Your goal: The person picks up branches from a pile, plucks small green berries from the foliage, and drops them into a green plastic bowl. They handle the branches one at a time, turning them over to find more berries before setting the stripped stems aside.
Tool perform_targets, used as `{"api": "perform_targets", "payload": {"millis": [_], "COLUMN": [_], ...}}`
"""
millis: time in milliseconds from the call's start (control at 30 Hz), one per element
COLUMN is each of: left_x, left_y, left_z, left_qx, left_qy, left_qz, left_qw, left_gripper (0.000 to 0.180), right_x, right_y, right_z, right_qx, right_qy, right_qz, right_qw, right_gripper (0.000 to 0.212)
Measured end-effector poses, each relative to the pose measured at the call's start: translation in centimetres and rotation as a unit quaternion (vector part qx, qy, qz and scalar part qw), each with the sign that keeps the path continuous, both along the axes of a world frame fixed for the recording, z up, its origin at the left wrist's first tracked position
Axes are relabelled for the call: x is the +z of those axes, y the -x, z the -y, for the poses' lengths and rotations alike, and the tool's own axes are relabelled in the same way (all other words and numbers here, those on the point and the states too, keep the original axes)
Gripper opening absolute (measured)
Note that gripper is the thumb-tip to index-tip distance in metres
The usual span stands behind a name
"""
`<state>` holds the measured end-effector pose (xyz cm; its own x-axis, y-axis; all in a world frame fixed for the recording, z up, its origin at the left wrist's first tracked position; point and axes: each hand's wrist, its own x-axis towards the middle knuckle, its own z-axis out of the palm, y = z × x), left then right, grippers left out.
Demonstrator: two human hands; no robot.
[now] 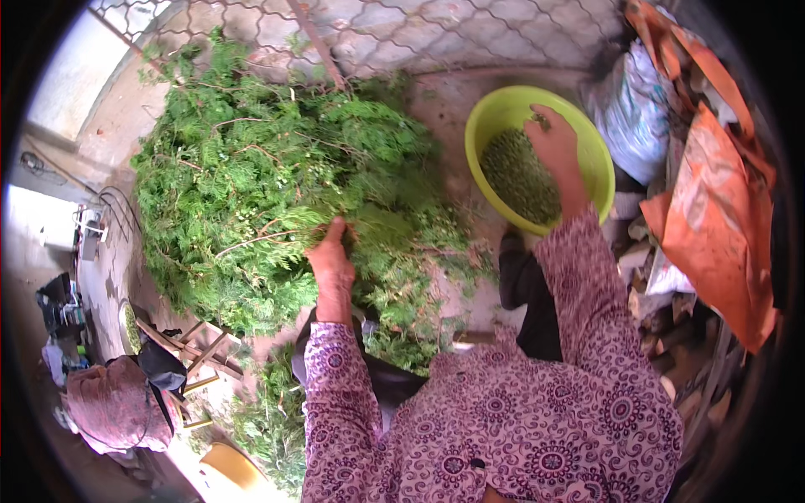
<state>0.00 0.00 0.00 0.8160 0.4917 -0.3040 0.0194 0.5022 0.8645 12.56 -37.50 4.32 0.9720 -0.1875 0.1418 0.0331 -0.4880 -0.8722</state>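
1. In the head view, the person's two hands were well apart.
2. The left hand (333, 261) was at the near part of a large heap of leafy green branches (251, 172), its thumb and fingers closed on a sprig (376, 225), whose leaves looked blurred.
3. The right hand (557, 149) was over the inside of a yellow-green basin (605, 172), with small green bits (543, 121) pinched at its fingertips.
4. Many small green pieces (513, 172) covered the bottom of the basin, which stood on the floor (453, 105) to the right of the heap.
5. Wavy wire mesh (470, 33) ran along the far side.
6. Right of the basin stood a pale bluish sack (635, 109), with an orange sheet (723, 222) near it.
7. At the lower left were a dull pink cloth (117, 407) and a yellow container (231, 466).
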Motion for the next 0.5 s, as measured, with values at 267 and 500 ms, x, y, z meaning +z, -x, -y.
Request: {"api": "perform_targets", "payload": {"millis": [267, 500], "left_x": [2.9, 7.0], "left_y": [9.2, 25.0], "left_z": [-6.4, -13.8], "left_qx": [0.083, 0.296], "left_qy": [-0.002, -0.100], "left_qz": [0.032, -0.035], "left_qw": [0.996, 0.949], "left_gripper": [0.010, 0.010], "right_x": [-4.5, -4.1], "right_y": [0.9, 1.2], "right_z": [8.0, 5.6], "right_qx": [-0.086, -0.008], "right_qy": [-0.033, 0.109], "right_qz": [-0.144, -0.113], "right_qw": [0.985, 0.988], "right_gripper": [0.052, 0.037]}}
